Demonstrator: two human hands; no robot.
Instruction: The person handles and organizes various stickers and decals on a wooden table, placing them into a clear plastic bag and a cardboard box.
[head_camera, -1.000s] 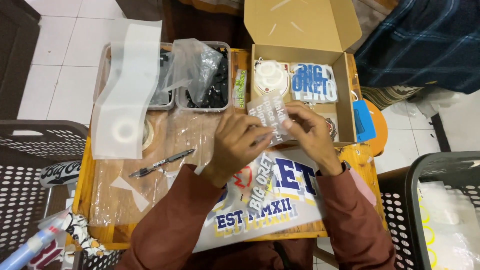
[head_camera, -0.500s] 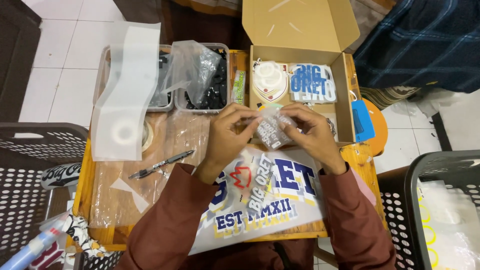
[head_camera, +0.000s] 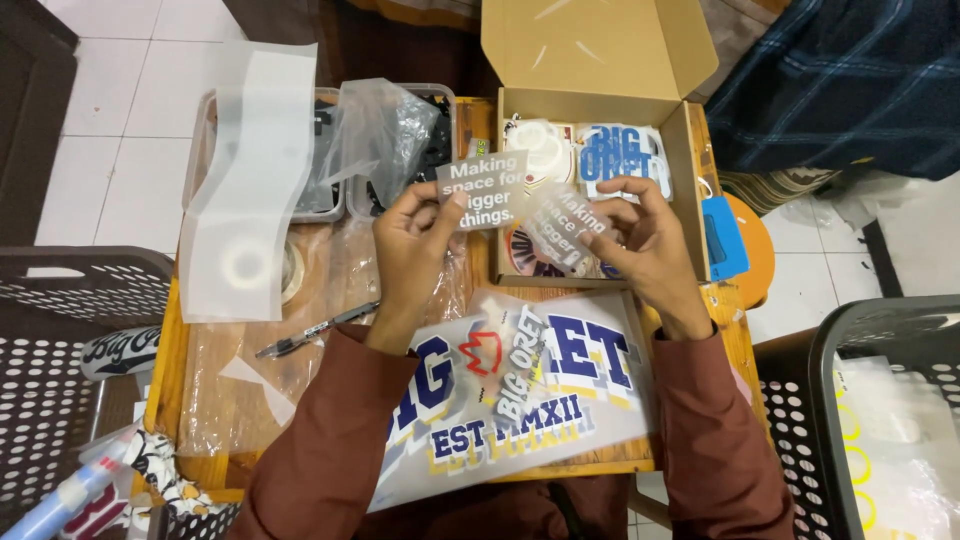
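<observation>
My left hand (head_camera: 413, 235) pinches a small grey rectangular sticker with white lettering (head_camera: 483, 189), held up flat above the table. My right hand (head_camera: 645, 238) holds a second, similar clear-backed sticker (head_camera: 566, 229), tilted, just in front of an open cardboard box (head_camera: 694, 190). Inside the box lie a white round sticker and a blue-and-white lettered sticker (head_camera: 623, 158). Below my hands, large printed sheets with blue and yellow lettering (head_camera: 520, 390) rest on the wooden table (head_camera: 200, 440) and over my lap.
Two plastic trays under a clear bag (head_camera: 380, 140) sit at the back left beside a curled translucent sheet (head_camera: 250, 190). A black pen (head_camera: 315, 330) lies on the table. Perforated dark baskets stand at left (head_camera: 60, 350) and right (head_camera: 880, 420). A blue object (head_camera: 724, 238) sits right of the box.
My hands have lifted from the table and pulled apart: the small stack they held together is now split, one sticker in each hand.
</observation>
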